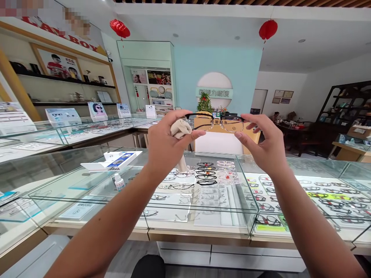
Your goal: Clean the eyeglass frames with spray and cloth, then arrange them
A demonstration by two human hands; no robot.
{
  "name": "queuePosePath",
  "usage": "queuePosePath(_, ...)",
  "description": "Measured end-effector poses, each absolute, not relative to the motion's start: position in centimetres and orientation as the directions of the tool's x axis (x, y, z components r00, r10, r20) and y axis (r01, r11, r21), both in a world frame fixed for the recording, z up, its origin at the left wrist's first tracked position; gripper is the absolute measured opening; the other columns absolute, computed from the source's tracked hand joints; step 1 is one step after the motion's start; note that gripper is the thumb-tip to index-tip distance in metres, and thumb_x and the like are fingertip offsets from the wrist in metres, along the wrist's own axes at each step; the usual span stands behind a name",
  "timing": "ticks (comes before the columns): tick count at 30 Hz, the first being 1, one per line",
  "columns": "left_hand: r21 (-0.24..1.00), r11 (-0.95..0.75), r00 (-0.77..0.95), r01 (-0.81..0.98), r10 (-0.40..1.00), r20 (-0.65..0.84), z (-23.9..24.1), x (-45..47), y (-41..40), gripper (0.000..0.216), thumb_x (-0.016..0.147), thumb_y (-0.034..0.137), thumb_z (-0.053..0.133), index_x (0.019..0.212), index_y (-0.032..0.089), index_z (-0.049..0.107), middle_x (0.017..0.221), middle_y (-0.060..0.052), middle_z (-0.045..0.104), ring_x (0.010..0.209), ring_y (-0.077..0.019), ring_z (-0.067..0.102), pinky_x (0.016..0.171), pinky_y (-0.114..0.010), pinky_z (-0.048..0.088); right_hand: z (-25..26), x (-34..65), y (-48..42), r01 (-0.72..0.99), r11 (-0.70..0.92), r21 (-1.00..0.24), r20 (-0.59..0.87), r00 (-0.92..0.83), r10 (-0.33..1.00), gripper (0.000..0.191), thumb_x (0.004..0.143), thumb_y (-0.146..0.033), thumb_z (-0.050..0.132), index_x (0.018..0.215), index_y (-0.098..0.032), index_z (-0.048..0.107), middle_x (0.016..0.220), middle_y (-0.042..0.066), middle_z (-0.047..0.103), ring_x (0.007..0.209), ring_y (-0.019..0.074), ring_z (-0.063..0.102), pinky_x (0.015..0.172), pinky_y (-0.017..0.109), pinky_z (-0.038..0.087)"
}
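Observation:
A pair of eyeglasses (232, 124) with a dark upper rim is held up at eye level, above a glass display counter. My left hand (165, 143) is closed on its left end and also grips a beige cleaning cloth (181, 128), whose lower part hangs below the hand. Thumb and fingers of my right hand (265, 144) pinch the right end of the frame. Through the lenses the reception desk behind shows. One temple arm appears folded behind the left lens.
Below my hands runs the glass counter (203, 227), with rows of eyeglasses (206, 173) inside. On its top at left are a small white bottle (118, 182) and an opened white-and-blue box (116, 160). A reception desk (220, 143) stands beyond. A black stool seat (148, 266) shows at the bottom.

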State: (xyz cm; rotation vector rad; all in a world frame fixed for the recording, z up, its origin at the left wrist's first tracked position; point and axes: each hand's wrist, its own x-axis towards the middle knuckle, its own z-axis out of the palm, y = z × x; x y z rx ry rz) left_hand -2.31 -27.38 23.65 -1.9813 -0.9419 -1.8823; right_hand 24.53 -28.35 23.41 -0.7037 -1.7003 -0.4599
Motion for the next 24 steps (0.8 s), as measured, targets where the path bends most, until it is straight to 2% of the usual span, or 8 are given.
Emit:
queuePosePath(6,0.349,-0.756,-0.087,0.554,0.364,0.927,23.5,-1.7,-28.0,0.045,0.079,0.048,0.091,0.115,0.027,0.076,0.074,0.005,0.063,0.064,-0.0125,0.053,0.064,-0.026,0.047,22.8,25.0,-27.8,0.638,0.747,-0.186,0.933,-0.122,0.338,0.038,0.098,-0.048,0.074,0.132,-0.031,0.072,0.122,0.007,0.076,0.096,0.022,0.07,0.081,0.039,0.056)
queuePosePath(12,0.335,-0.763,-0.077,0.553,0.353,0.932,23.5,-1.5,-28.1,0.046,0.079,0.051,0.091,0.114,0.026,0.075,0.076,0.004,0.065,0.064,-0.012,0.056,0.062,-0.025,0.048,22.5,25.2,-27.5,0.618,0.76,-0.203,0.925,-0.134,0.356,0.037,0.1,-0.046,0.073,0.133,-0.031,0.071,0.128,0.006,0.076,0.096,0.0207,0.071,0.082,0.039,0.057)
queuePosePath(15,0.286,-0.768,-0.052,0.573,0.315,0.948,23.4,-1.6,-28.0,0.048,0.081,0.051,0.089,0.119,0.027,0.074,0.086,0.002,0.07,0.07,-0.0131,0.06,0.069,-0.026,0.051,22.4,25.1,-27.4,0.64,0.755,-0.141,0.943,-0.144,0.299,0.037,0.1,-0.045,0.073,0.134,-0.031,0.07,0.123,0.006,0.077,0.094,0.0217,0.071,0.083,0.041,0.058)
queuePosePath(18,0.198,-0.768,-0.011,0.61,0.242,0.97,23.1,-2.1,-27.4,0.05,0.083,0.049,0.088,0.125,0.027,0.071,0.1,-0.001,0.072,0.085,-0.0166,0.064,0.081,-0.03,0.054,22.2,24.7,-27.5,0.702,0.712,-0.016,0.98,-0.131,0.151,0.039,0.099,-0.047,0.074,0.133,-0.029,0.069,0.118,0.008,0.076,0.096,0.0254,0.07,0.091,0.047,0.058)
queuePosePath(21,0.124,-0.76,0.013,0.638,0.172,0.985,22.8,-2.7,-26.3,0.052,0.083,0.048,0.088,0.127,0.027,0.071,0.106,-0.004,0.069,0.096,-0.0204,0.065,0.09,-0.035,0.055,22.1,24.2,-27.6,0.753,0.652,0.088,0.989,-0.142,0.031,0.04,0.099,-0.047,0.073,0.134,-0.028,0.067,0.121,0.01,0.075,0.103,0.0295,0.07,0.097,0.052,0.057)
queuePosePath(24,0.109,-0.76,0.008,0.641,0.149,0.989,22.6,-3.1,-25.3,0.051,0.084,0.045,0.088,0.128,0.028,0.071,0.114,-0.006,0.068,0.105,-0.0227,0.065,0.096,-0.038,0.055,22.0,23.7,-27.7,0.778,0.611,0.142,0.985,-0.174,-0.007,0.04,0.101,-0.045,0.071,0.137,-0.028,0.065,0.124,0.011,0.074,0.111,0.032,0.07,0.1,0.053,0.056)
